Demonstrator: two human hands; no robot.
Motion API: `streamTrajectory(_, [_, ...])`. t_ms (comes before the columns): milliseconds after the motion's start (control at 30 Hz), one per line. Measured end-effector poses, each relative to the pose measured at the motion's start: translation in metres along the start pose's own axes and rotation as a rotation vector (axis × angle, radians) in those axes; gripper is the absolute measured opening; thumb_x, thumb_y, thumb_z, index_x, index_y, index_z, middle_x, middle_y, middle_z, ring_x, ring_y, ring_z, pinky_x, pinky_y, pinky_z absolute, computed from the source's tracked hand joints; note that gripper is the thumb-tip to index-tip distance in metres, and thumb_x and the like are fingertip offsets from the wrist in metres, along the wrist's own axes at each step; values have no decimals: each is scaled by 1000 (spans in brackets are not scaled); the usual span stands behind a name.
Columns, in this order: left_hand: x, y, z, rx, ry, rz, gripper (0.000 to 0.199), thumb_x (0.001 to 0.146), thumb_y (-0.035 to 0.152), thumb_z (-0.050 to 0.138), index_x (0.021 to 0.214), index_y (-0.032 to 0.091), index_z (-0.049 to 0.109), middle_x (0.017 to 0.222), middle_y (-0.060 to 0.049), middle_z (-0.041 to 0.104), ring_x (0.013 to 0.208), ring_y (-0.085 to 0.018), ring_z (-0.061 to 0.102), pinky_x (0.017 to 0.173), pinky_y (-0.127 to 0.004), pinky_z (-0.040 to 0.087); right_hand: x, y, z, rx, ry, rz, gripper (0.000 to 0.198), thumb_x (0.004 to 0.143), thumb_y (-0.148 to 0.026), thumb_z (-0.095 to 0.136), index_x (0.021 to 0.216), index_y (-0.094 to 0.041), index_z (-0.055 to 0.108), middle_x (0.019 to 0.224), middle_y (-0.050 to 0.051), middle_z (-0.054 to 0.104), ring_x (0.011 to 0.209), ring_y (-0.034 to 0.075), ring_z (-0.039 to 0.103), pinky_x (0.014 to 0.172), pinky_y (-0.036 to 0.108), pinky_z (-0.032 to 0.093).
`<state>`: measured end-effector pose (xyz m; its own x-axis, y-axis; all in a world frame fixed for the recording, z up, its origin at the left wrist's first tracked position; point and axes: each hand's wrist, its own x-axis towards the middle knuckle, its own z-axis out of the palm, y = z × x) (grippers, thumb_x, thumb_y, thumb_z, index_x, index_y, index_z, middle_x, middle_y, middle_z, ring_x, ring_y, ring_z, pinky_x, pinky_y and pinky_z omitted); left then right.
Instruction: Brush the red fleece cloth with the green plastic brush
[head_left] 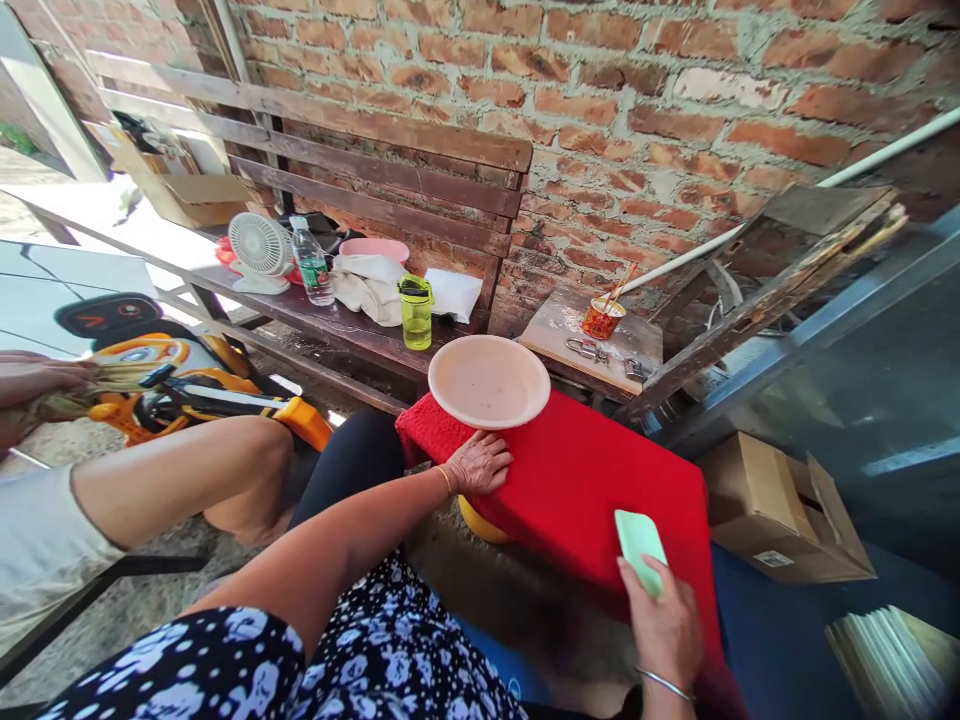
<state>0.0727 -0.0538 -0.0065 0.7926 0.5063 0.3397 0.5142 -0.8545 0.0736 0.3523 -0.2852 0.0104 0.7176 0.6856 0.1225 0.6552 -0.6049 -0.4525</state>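
Right hand (664,625) closed around a pale green flat object (640,545) at the near edge of a red cloth (600,480), left hand (480,463) resting flat and open on the cloth, just before a pink bowl (489,380), farther back a wooden bench (352,325) with a green bottle (415,312) and small fan (259,250), brick wall (637,100) behind

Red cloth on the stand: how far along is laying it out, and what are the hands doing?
The red cloth already covers the stand, with the empty pink bowl set on its far corner. In hand: the left hand presses flat on the cloth beside the bowl; the right hand holds a pale green pad against it. Left: the bowl holds nothing.
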Motion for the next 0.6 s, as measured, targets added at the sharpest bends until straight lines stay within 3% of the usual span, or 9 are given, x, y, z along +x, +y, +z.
streamTrajectory(133, [0, 1, 0, 0, -6, -5, 18, 91, 31, 51, 101, 23, 65, 108, -6, 61, 104, -23, 53, 99, -41, 34, 5, 68, -44, -91, 113, 438, 67, 67, -80, 49, 113, -35, 68, 87, 17, 61, 89, 40, 59, 58, 48, 41])
streamTrajectory(200, [0, 1, 1, -3, -8, -9, 18, 91, 31, 51, 102, 23, 65, 108, -6, 61, 105, -23, 52, 99, -41, 33, 4, 75, -52, -98, 160, 508, 65, 67, -79, 49, 113, -37, 67, 90, 18, 61, 95, 42, 58, 59, 50, 42])
streamTrajectory(233, [0, 1, 1, -4, -9, -10, 18, 91, 31, 52, 102, 23, 65, 108, -6, 61, 105, -23, 52, 99, -41, 33, 4, 70, -50, -86, 166, 480, 65, 68, -79, 49, 113, -36, 68, 92, 19, 62, 99, 41, 57, 62, 50, 43])
streamTrajectory(333, [0, 0, 3, 1, -3, -6, 18, 91, 31, 52, 101, 23, 65, 107, -6, 62, 105, -24, 53, 99, -42, 33, 6, 27, -26, 20, 155, 207, 66, 72, -78, 47, 107, -27, 69, 96, 17, 63, 106, 38, 56, 77, 49, 47])
streamTrajectory(467, [0, 0, 3, 4, 12, -9, 17, 91, 29, 52, 101, 23, 65, 106, -6, 62, 103, -23, 53, 98, -41, 35, -1, -55, 27, 228, 84, -285, 65, 79, -75, 45, 99, -19, 69, 93, 13, 62, 93, 29, 58, 83, 43, 47])
streamTrajectory(533, [-1, 0, 2, -2, 21, -9, 18, 91, 29, 52, 101, 23, 65, 106, -6, 63, 103, -23, 54, 97, -41, 36, -12, -87, 47, 232, -3, -489, 54, 85, -67, 46, 100, -20, 70, 96, 11, 62, 92, 26, 59, 83, 39, 45])
streamTrajectory(600, [-2, 2, 1, -14, 40, 3, 18, 91, 28, 52, 101, 23, 65, 105, -6, 63, 103, -23, 54, 97, -41, 37, -22, -106, 58, 183, -68, -599, 40, 89, -57, 50, 103, -25, 69, 99, 8, 63, 93, 23, 58, 83, 37, 43])
